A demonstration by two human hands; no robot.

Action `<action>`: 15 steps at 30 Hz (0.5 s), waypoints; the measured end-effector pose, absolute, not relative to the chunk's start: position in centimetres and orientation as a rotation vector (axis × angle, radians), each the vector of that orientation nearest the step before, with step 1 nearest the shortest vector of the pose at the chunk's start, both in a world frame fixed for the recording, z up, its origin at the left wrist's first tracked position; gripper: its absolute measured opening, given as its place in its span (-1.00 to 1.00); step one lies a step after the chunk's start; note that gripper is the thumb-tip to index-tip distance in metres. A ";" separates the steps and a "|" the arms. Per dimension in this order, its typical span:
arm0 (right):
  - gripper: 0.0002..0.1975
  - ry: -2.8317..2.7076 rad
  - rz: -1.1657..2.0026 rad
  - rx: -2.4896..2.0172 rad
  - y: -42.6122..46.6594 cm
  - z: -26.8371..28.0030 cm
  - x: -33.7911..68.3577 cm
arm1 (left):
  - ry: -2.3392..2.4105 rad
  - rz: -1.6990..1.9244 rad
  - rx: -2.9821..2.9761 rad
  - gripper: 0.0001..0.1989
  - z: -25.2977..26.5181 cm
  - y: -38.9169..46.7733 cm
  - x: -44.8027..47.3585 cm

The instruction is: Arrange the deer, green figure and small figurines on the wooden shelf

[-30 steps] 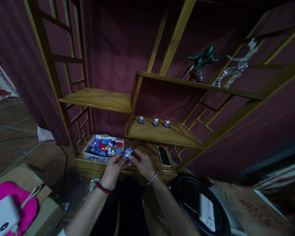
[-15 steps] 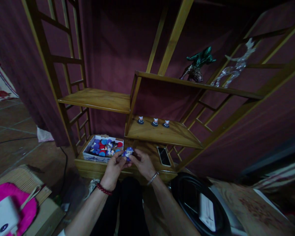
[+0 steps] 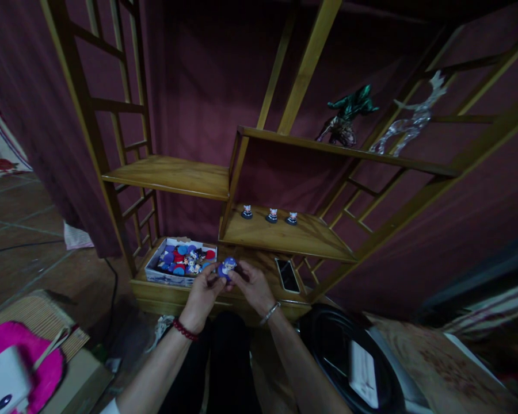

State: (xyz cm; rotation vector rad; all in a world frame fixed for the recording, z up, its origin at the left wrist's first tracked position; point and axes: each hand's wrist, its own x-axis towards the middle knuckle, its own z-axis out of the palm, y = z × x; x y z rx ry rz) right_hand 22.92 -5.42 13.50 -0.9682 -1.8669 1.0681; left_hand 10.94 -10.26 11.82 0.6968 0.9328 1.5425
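Between both hands I hold a small purple-and-white figurine (image 3: 227, 267), above the front of the lowest shelf. My left hand (image 3: 206, 290), wearing a red bead bracelet, grips its left side and base. From the right, my right hand (image 3: 252, 286) pinches the figurine with thumb and fingers; a metal bracelet is on that wrist. Just left of my hands stands an open cardboard box (image 3: 166, 279) filled with several figurines and round red, blue and purple pieces. Three small dark-and-white figurines (image 3: 272, 215) stand in a row on the middle shelf.
A smartphone (image 3: 287, 275) lies on the lowest shelf to the right. Higher up stand a green figure (image 3: 349, 115) and a clear deer statue (image 3: 410, 126). The wooden shelf unit's (image 3: 168, 174) posts frame the space. A black round object (image 3: 349, 356) sits at lower right.
My hands and the figurine have shifted slightly right, and the figurine is tilted a little differently. Both hands keep hold of it.
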 end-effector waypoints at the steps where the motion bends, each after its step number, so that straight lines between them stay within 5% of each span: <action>1: -0.77 -1.867 1.070 -0.969 -5.4 13.5 23.0 | 0.937 1.549 0.686 -0.47 11.9 -10.2 11.0; 15: -0.78 -1.855 1.090 -0.971 -5.2 14.2 23.7 | 0.964 1.547 0.689 -0.55 13.6 -10.3 12.1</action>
